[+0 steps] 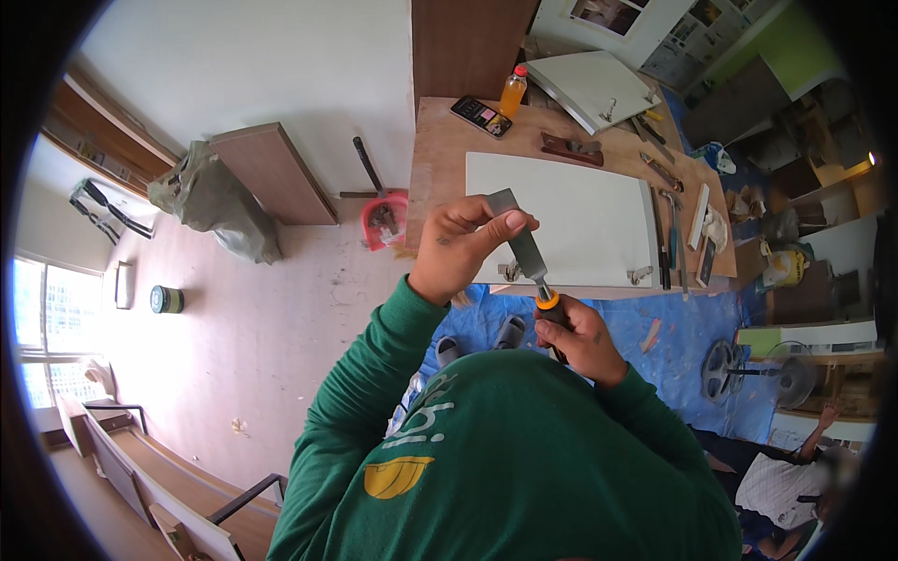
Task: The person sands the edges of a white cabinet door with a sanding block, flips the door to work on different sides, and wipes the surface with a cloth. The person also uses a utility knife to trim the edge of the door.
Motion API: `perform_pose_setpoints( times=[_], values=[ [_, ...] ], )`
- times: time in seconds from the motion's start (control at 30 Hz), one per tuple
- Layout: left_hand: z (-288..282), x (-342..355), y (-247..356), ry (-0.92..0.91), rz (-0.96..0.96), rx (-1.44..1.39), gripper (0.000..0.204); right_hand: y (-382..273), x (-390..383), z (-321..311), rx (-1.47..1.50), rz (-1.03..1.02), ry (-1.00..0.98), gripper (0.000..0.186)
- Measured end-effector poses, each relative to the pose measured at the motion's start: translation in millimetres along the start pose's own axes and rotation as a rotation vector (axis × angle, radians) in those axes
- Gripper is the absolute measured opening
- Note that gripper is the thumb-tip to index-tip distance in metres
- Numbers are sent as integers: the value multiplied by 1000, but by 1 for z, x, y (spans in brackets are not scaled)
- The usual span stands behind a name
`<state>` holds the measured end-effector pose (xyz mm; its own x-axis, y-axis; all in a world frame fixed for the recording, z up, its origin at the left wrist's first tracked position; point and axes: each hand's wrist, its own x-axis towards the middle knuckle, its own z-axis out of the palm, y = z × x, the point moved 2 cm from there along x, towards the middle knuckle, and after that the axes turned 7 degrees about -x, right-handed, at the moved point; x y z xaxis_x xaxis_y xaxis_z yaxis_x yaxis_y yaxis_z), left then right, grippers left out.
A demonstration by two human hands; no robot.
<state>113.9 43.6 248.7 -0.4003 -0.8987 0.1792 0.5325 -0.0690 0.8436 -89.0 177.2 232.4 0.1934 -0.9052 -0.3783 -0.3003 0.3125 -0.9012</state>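
Note:
A wide-bladed chisel (530, 258) is held up in front of me, its blade slanting away to the upper left. My right hand (591, 342) is wrapped round its dark handle, just below the orange collar. The thumb and fingers of my left hand (451, 245) pinch the blade near its far end. Beyond the chisel, a white door panel (561, 201) lies flat on the wooden workbench (440, 140). Metal hinges (640, 275) sit along the panel's near edge; my left hand partly covers its left side.
Behind the panel are a wooden hand plane (572, 150), a phone (481, 117), an orange drink bottle (513, 91) and another white panel (589, 84). Several hand tools line the bench's right side. Left stand a red dustpan (384, 221) and a bag (215, 201). A person (776, 491) is at lower right.

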Motion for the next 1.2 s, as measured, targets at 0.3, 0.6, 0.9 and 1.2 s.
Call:
perform_pose_setpoints(
  times=[0.3,0.6,0.9,1.2],
  values=[
    [-13,11,-4,35,48,-74,19,-4,11,2,-56,-49,79,19],
    [-27,11,-8,92,67,11,23,5,15,-5,-104,-48,65,19],
    [-51,-3,-8,37,6,171,19,6,12,-8,-167,11,39,20],
    [-56,-11,-20,178,33,266,17,7,8,-2,-178,32,70,23]
  ],
)
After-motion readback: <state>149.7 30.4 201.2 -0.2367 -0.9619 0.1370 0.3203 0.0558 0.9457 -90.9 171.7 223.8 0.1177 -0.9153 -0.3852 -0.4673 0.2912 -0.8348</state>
